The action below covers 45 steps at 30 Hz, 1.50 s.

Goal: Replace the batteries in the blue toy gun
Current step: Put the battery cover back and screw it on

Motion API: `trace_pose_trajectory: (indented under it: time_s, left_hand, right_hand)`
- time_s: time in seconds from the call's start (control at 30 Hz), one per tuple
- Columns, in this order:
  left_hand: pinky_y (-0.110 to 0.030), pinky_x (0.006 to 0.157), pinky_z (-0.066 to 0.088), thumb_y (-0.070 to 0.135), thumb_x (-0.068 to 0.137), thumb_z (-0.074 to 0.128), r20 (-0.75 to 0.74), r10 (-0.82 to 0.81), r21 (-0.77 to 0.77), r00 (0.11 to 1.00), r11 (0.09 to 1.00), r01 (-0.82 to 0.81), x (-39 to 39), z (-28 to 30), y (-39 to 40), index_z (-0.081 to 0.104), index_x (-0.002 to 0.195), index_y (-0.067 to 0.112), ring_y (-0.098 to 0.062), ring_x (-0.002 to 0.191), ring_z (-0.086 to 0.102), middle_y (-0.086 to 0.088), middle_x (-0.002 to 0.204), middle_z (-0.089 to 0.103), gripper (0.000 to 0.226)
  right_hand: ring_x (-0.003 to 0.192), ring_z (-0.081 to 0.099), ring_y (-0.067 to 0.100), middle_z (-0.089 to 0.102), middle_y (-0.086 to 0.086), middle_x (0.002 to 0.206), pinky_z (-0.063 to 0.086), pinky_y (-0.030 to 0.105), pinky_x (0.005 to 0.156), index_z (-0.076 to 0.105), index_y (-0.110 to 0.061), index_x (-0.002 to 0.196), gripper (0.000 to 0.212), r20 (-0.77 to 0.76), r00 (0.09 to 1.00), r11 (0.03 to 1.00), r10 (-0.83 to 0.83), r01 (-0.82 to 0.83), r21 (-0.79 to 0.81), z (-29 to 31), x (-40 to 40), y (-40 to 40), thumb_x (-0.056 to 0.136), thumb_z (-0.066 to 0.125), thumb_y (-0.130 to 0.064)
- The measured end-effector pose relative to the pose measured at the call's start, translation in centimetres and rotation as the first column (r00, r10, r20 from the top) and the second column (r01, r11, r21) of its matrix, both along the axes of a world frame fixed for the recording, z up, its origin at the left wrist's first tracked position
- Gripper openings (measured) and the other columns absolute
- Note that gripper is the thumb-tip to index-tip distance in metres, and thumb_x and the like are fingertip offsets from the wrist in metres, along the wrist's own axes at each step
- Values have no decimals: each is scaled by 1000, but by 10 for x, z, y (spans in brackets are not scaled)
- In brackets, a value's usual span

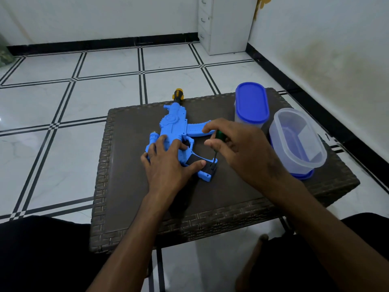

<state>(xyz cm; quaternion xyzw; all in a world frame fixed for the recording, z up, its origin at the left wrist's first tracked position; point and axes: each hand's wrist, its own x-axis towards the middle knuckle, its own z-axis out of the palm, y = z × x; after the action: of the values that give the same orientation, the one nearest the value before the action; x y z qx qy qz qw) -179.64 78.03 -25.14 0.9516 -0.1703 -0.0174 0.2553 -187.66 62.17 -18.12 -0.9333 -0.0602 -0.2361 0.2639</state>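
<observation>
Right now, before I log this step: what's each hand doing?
Left hand: open, pressing flat on the blue toy gun.
Right hand: gripping the green-handled screwdriver.

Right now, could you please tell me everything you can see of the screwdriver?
The screwdriver has a translucent green handle and a thin dark shaft. It stands nearly upright, tip down on the black panel at the butt of the toy gun's grip. The right hand pinches the handle from above with curled fingers, hiding most of it. The tip itself is too small to make out.
</observation>
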Motion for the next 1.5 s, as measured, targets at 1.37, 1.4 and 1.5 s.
trace_pose_trajectory:
  time_s: [1.37,1.4,1.5]
  left_hand:
    - [-49,115,13,75,66,62,8,0,-8,1000,1000,1,0,-1,1,54,113,38,-25,143,17,0,155,21,60]
    - [-49,115,13,74,66,62,7,-1,-7,1000,1000,1,0,0,1,54,113,38,-25,144,17,-1,155,21,60]
    - [-49,115,13,74,67,62,8,-2,-4,1000,1000,2,0,-1,1,54,113,38,-26,144,16,-1,156,21,60]
  right_hand:
    - [91,55,8,59,-3,102,47,26,78,60,-14,117,26,-50,997,998,64,-64,-11,5,2,1,97,47,-23]
    - [102,55,6,59,-3,112,46,22,87,56,-13,124,30,-83,991,994,101,-97,53,6,1,1,99,43,-19]
    - [118,55,3,59,-1,129,45,17,97,52,-13,133,37,-131,976,972,171,-146,186,10,-4,1,99,38,-8]
